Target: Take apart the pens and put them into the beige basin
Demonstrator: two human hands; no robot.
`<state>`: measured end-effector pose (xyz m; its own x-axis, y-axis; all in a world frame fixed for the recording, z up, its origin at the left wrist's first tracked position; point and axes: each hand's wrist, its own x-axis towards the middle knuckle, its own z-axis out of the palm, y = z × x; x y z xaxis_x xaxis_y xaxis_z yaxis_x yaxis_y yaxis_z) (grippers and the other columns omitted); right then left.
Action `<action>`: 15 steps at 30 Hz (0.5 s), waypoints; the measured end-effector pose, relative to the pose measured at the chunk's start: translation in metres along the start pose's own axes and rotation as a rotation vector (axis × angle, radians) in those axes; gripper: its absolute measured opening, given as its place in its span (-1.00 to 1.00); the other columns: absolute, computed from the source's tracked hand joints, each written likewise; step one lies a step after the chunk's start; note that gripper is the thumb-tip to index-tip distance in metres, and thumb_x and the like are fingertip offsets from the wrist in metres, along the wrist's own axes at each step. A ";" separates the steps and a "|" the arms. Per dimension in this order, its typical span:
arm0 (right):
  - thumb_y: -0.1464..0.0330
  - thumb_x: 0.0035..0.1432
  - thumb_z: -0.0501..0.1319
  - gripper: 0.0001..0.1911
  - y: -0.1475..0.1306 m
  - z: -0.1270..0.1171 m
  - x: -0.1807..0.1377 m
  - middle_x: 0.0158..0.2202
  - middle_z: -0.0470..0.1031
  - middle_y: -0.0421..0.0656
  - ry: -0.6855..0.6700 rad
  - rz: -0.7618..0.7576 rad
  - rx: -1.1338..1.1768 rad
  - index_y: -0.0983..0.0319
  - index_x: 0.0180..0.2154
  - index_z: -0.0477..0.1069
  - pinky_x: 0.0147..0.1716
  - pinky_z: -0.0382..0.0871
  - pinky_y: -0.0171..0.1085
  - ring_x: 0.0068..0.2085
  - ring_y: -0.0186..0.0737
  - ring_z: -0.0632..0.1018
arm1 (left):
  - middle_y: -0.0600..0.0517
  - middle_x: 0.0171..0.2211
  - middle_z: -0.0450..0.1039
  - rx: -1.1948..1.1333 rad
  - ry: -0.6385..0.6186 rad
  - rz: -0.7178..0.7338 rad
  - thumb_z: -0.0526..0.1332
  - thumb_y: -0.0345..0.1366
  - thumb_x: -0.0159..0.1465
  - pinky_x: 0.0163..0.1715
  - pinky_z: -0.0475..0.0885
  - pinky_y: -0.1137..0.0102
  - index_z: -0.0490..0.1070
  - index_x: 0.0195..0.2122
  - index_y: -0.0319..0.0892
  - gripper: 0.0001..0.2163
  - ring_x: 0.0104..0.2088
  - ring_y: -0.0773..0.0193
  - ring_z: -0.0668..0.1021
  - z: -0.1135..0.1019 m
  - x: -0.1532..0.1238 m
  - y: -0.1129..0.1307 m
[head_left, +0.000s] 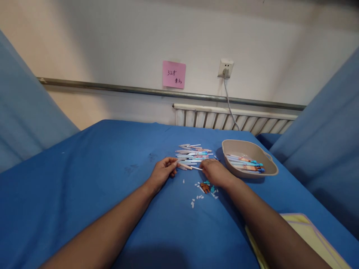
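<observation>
Your left hand [162, 172] pinches one end of a slim pen barrel [185, 166] between thumb and fingertips, and your right hand [215, 172] closes its fingertips on a thin white refill [196, 168] at the barrel's other end; both hands rest low on the blue-covered counter [98, 175], just in front of the loose pile of pen parts [193, 152].

As a judgement, the barrel is light, stiff plastic, smooth enough to roll or slip, so you do best to hold it near the end and leave the opening free. The refill looks thinner and would bend if you press it off-axis; grip it close to the barrel.

Counts, as far as the view allows:
- One beige tray [269, 172] sits just right of your right hand, holding roughly five or six assembled pens [246, 164] with blue and orange ends (they overlap, so the number is not exact).
- The pile behind your hands holds perhaps a dozen barrels and refills; too tangled to count exactly.
- A scatter of small caps and bits [206, 187] lies under and beside your right wrist: a few orange-brown, a few teal, and about ten tiny white pieces.
- One yellow-edged pad [308, 231] lies by your right forearm.

On the wall behind are one pink note [174, 74] and one socket [226, 68] with a plugged-in cable.
</observation>
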<state>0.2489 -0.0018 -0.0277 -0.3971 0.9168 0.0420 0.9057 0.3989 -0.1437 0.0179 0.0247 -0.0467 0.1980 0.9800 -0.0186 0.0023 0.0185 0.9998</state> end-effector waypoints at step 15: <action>0.10 -0.04 0.28 -0.66 -0.026 0.021 -0.035 -0.65 0.25 -0.36 0.440 0.366 1.599 0.24 -0.39 0.37 -0.68 0.01 -0.43 -0.68 -0.47 0.19 | 0.03 -0.43 0.45 -0.055 -0.127 -0.064 0.30 -0.10 0.08 -0.56 0.28 0.50 0.46 -0.27 -0.26 -0.68 -0.58 0.44 0.38 0.003 -0.013 0.006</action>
<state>0.2364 -0.0443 -0.0465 0.1005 0.9949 -0.0053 -0.2193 0.0169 -0.9755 0.0187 0.0116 -0.0409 0.3213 0.9437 -0.0784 -0.0340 0.0942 0.9950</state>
